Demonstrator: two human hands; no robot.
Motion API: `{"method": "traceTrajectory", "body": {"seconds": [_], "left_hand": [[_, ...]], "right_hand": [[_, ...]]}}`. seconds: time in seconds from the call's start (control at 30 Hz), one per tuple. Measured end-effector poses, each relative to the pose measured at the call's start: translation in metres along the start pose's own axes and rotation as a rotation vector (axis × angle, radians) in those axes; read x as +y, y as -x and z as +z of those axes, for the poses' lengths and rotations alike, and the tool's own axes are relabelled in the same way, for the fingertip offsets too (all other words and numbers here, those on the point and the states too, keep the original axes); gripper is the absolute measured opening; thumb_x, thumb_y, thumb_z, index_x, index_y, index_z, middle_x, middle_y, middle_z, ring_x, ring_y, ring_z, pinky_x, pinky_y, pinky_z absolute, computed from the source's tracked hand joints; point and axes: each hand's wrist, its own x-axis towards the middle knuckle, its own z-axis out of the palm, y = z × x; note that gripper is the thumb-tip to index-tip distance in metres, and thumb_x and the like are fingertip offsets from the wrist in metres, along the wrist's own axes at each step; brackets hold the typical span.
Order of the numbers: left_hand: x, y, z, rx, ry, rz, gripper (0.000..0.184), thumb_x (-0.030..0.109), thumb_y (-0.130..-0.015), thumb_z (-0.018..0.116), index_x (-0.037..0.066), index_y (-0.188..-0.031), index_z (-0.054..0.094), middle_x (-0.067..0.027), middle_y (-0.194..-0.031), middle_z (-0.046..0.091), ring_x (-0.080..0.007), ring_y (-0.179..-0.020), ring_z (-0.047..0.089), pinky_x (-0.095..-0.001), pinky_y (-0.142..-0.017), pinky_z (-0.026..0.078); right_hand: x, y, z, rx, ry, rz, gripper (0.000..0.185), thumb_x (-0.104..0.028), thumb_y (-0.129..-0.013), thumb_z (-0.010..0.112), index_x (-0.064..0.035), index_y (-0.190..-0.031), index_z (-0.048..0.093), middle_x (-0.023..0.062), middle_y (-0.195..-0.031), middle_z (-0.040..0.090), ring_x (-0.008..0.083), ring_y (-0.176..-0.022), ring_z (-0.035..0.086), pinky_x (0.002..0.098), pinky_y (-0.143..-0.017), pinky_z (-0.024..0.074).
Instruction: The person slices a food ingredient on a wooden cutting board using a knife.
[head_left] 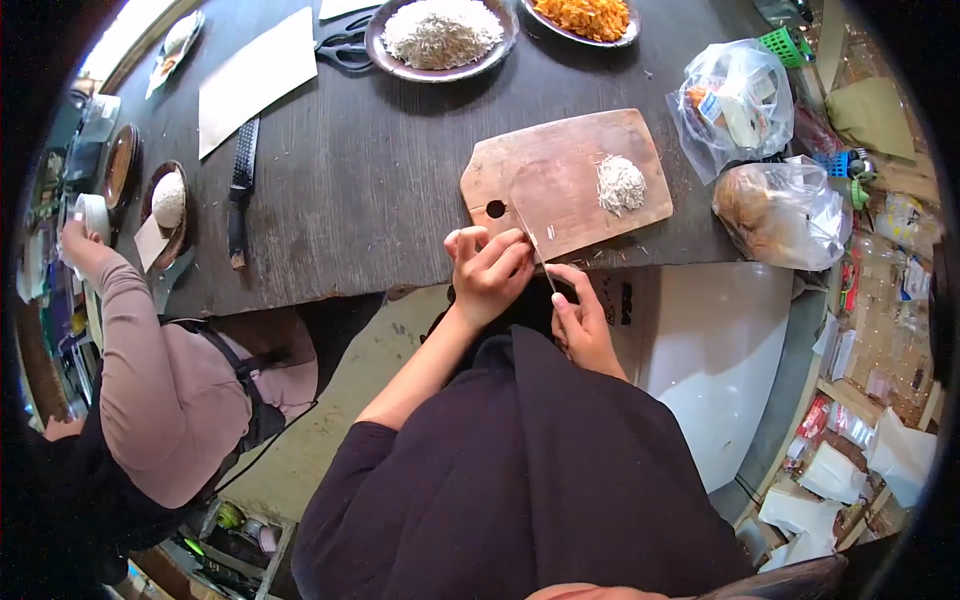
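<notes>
My right hand (584, 325) is closed around the near end of a knife (538, 245), whose thin blade points away from me over the edge of a wooden cutting board (560, 160). My left hand (488, 275) is beside the blade at the board's near left corner, its fingers curled; whether something is pinched in them is hidden. A small heap of white shreds (621, 185) lies on the board's right side. A few loose white slivers (550, 232) lie near the blade.
Behind the board stand a plate of white shreds (443, 35) and a plate of orange shreds (585, 15). Plastic bags (742, 95) sit at right. A grater (243, 165), scissors (346, 45) and paper (260, 80) lie left. A co-worker's hand (85, 245) is at far left.
</notes>
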Motion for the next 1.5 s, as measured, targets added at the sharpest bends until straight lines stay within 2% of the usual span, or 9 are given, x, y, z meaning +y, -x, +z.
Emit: {"method": "traceTrajectory", "body": {"seconds": [0.93,1.13,1.5], "left_hand": [[-0.001,0.0,0.0,-0.013,0.005,0.001,0.018,0.015,-0.067,0.078,0.016,-0.082,0.069,0.0097,-0.096,0.068,-0.0182,-0.085,0.049,-0.0373,-0.084,0.032],[0.0,0.001,0.0,-0.013,0.0,-0.013,0.016,0.016,-0.068,0.078,0.016,-0.082,0.07,0.0093,-0.097,0.069,-0.0186,-0.087,0.05,-0.0378,-0.085,0.032],[-0.001,0.003,0.001,-0.004,-0.002,-0.014,0.018,0.015,-0.068,0.079,0.016,-0.084,0.071,0.01,-0.097,0.069,-0.0182,-0.086,0.05,-0.0374,-0.084,0.032]], "right_hand": [[0.014,-0.008,0.003,0.071,0.169,-0.06,0.037,-0.012,-0.101,0.051,-0.0163,-0.138,0.047,-0.0022,-0.061,0.042,0.0061,-0.053,0.039,0.0253,-0.051,0.0328],[0.009,-0.025,0.005,0.048,0.07,-0.135,0.037,-0.011,-0.101,0.052,-0.0151,-0.138,0.049,-0.0026,-0.066,0.045,0.0046,-0.054,0.039,0.0233,-0.049,0.0316],[0.006,-0.005,0.0,0.046,0.082,-0.068,0.036,-0.011,-0.102,0.051,-0.0148,-0.138,0.048,-0.0043,-0.066,0.042,0.004,-0.054,0.037,0.0222,-0.049,0.031]]}}
